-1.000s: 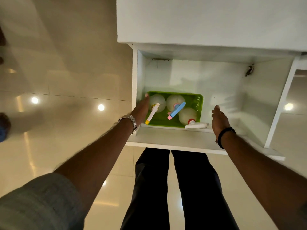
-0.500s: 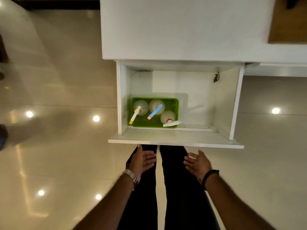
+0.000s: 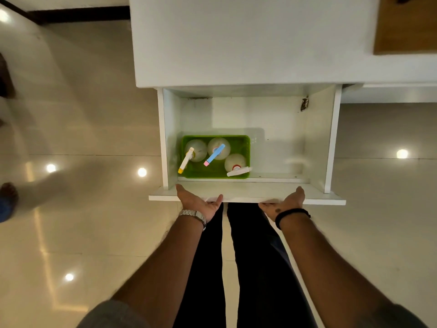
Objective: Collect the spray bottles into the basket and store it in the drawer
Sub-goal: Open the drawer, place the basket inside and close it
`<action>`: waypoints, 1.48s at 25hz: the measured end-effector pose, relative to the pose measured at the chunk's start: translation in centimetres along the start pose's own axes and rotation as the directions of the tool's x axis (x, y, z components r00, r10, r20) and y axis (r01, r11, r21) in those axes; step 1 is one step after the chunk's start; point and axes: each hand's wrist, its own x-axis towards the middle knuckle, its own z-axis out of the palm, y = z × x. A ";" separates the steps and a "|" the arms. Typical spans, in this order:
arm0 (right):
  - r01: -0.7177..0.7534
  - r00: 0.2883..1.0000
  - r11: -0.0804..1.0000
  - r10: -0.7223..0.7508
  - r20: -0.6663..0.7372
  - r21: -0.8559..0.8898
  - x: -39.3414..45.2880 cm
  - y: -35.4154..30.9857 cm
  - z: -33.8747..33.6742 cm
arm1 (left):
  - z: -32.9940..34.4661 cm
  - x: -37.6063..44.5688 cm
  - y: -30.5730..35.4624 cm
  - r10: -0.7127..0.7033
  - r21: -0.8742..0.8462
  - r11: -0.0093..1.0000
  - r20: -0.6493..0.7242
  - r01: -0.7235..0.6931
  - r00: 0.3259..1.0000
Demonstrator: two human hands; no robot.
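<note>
One green basket (image 3: 246, 147) in the open drawer's (image 3: 279, 143) front-left corner, three spray bottles (image 3: 218, 149) inside, my left hand (image 3: 198, 202) and right hand (image 3: 287, 202) both spread flat, palms against the drawer front

Glossy tile floor (image 3: 82, 119); matt white drawer (image 3: 246, 198); green plastic basket (image 3: 247, 147).

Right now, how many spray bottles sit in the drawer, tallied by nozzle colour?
Yellow-tipped white spray bottle: 1
Blue-nozzle white spray bottle: 1
White-nozzle, red-collared spray bottle: 1
Total: 3, all upright in the green plastic basket in the open white drawer.
</note>
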 end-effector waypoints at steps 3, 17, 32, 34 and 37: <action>0.022 1.000 1.000 -0.022 -0.001 0.005 -0.7 -0.6 1.9 | 1.4 -0.4 0.7 -0.009 -0.009 1.000 0.019 0.009 1.000; 0.160 0.986 0.984 -0.157 0.047 -0.076 -3.7 -4.7 12.7 | 10.8 -3.8 5.8 0.008 0.171 0.983 0.289 -0.060 0.957; 0.315 0.899 0.949 -0.301 0.319 0.007 -6.9 -7.9 22.0 | 17.5 -5.4 10.6 0.090 0.291 0.920 0.494 -0.261 0.865; 0.333 0.885 0.943 -0.319 0.340 0.018 -7.2 -7.9 22.4 | 17.6 -5.4 11.1 0.106 0.269 0.924 0.504 -0.271 0.857; 0.357 0.866 0.934 -0.335 0.372 0.011 -7.5 -7.6 22.6 | 18.2 -5.5 12.1 0.087 0.304 0.907 0.541 -0.291 0.837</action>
